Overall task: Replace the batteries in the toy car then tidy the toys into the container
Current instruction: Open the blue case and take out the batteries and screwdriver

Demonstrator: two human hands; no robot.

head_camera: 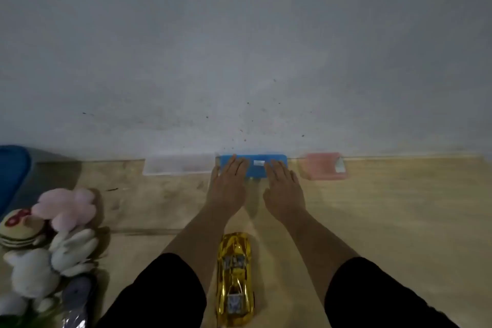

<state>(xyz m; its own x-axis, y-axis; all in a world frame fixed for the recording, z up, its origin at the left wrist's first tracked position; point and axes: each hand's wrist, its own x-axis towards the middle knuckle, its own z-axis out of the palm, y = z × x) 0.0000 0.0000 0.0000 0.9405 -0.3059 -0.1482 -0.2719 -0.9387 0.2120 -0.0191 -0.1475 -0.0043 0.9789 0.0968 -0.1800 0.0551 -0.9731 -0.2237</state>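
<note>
A shiny gold toy car [234,278] lies on the wooden floor between my forearms, close to me. Far ahead, against the wall, sits a flat blue box [255,165] with a small white label. My left hand [229,181] and my right hand [282,184] both rest flat on that box, fingers stretched and slightly apart, one on each end. Neither hand grips anything that I can see. A heap of plush toys [48,247], pink, white and beige, lies at the left.
A clear plastic box [178,166] stands left of the blue one and a pink box [323,166] to its right, all along the grey wall. A blue-lidded container [13,176] is at the far left edge. Bare wooden floor [399,221] stretches to the right.
</note>
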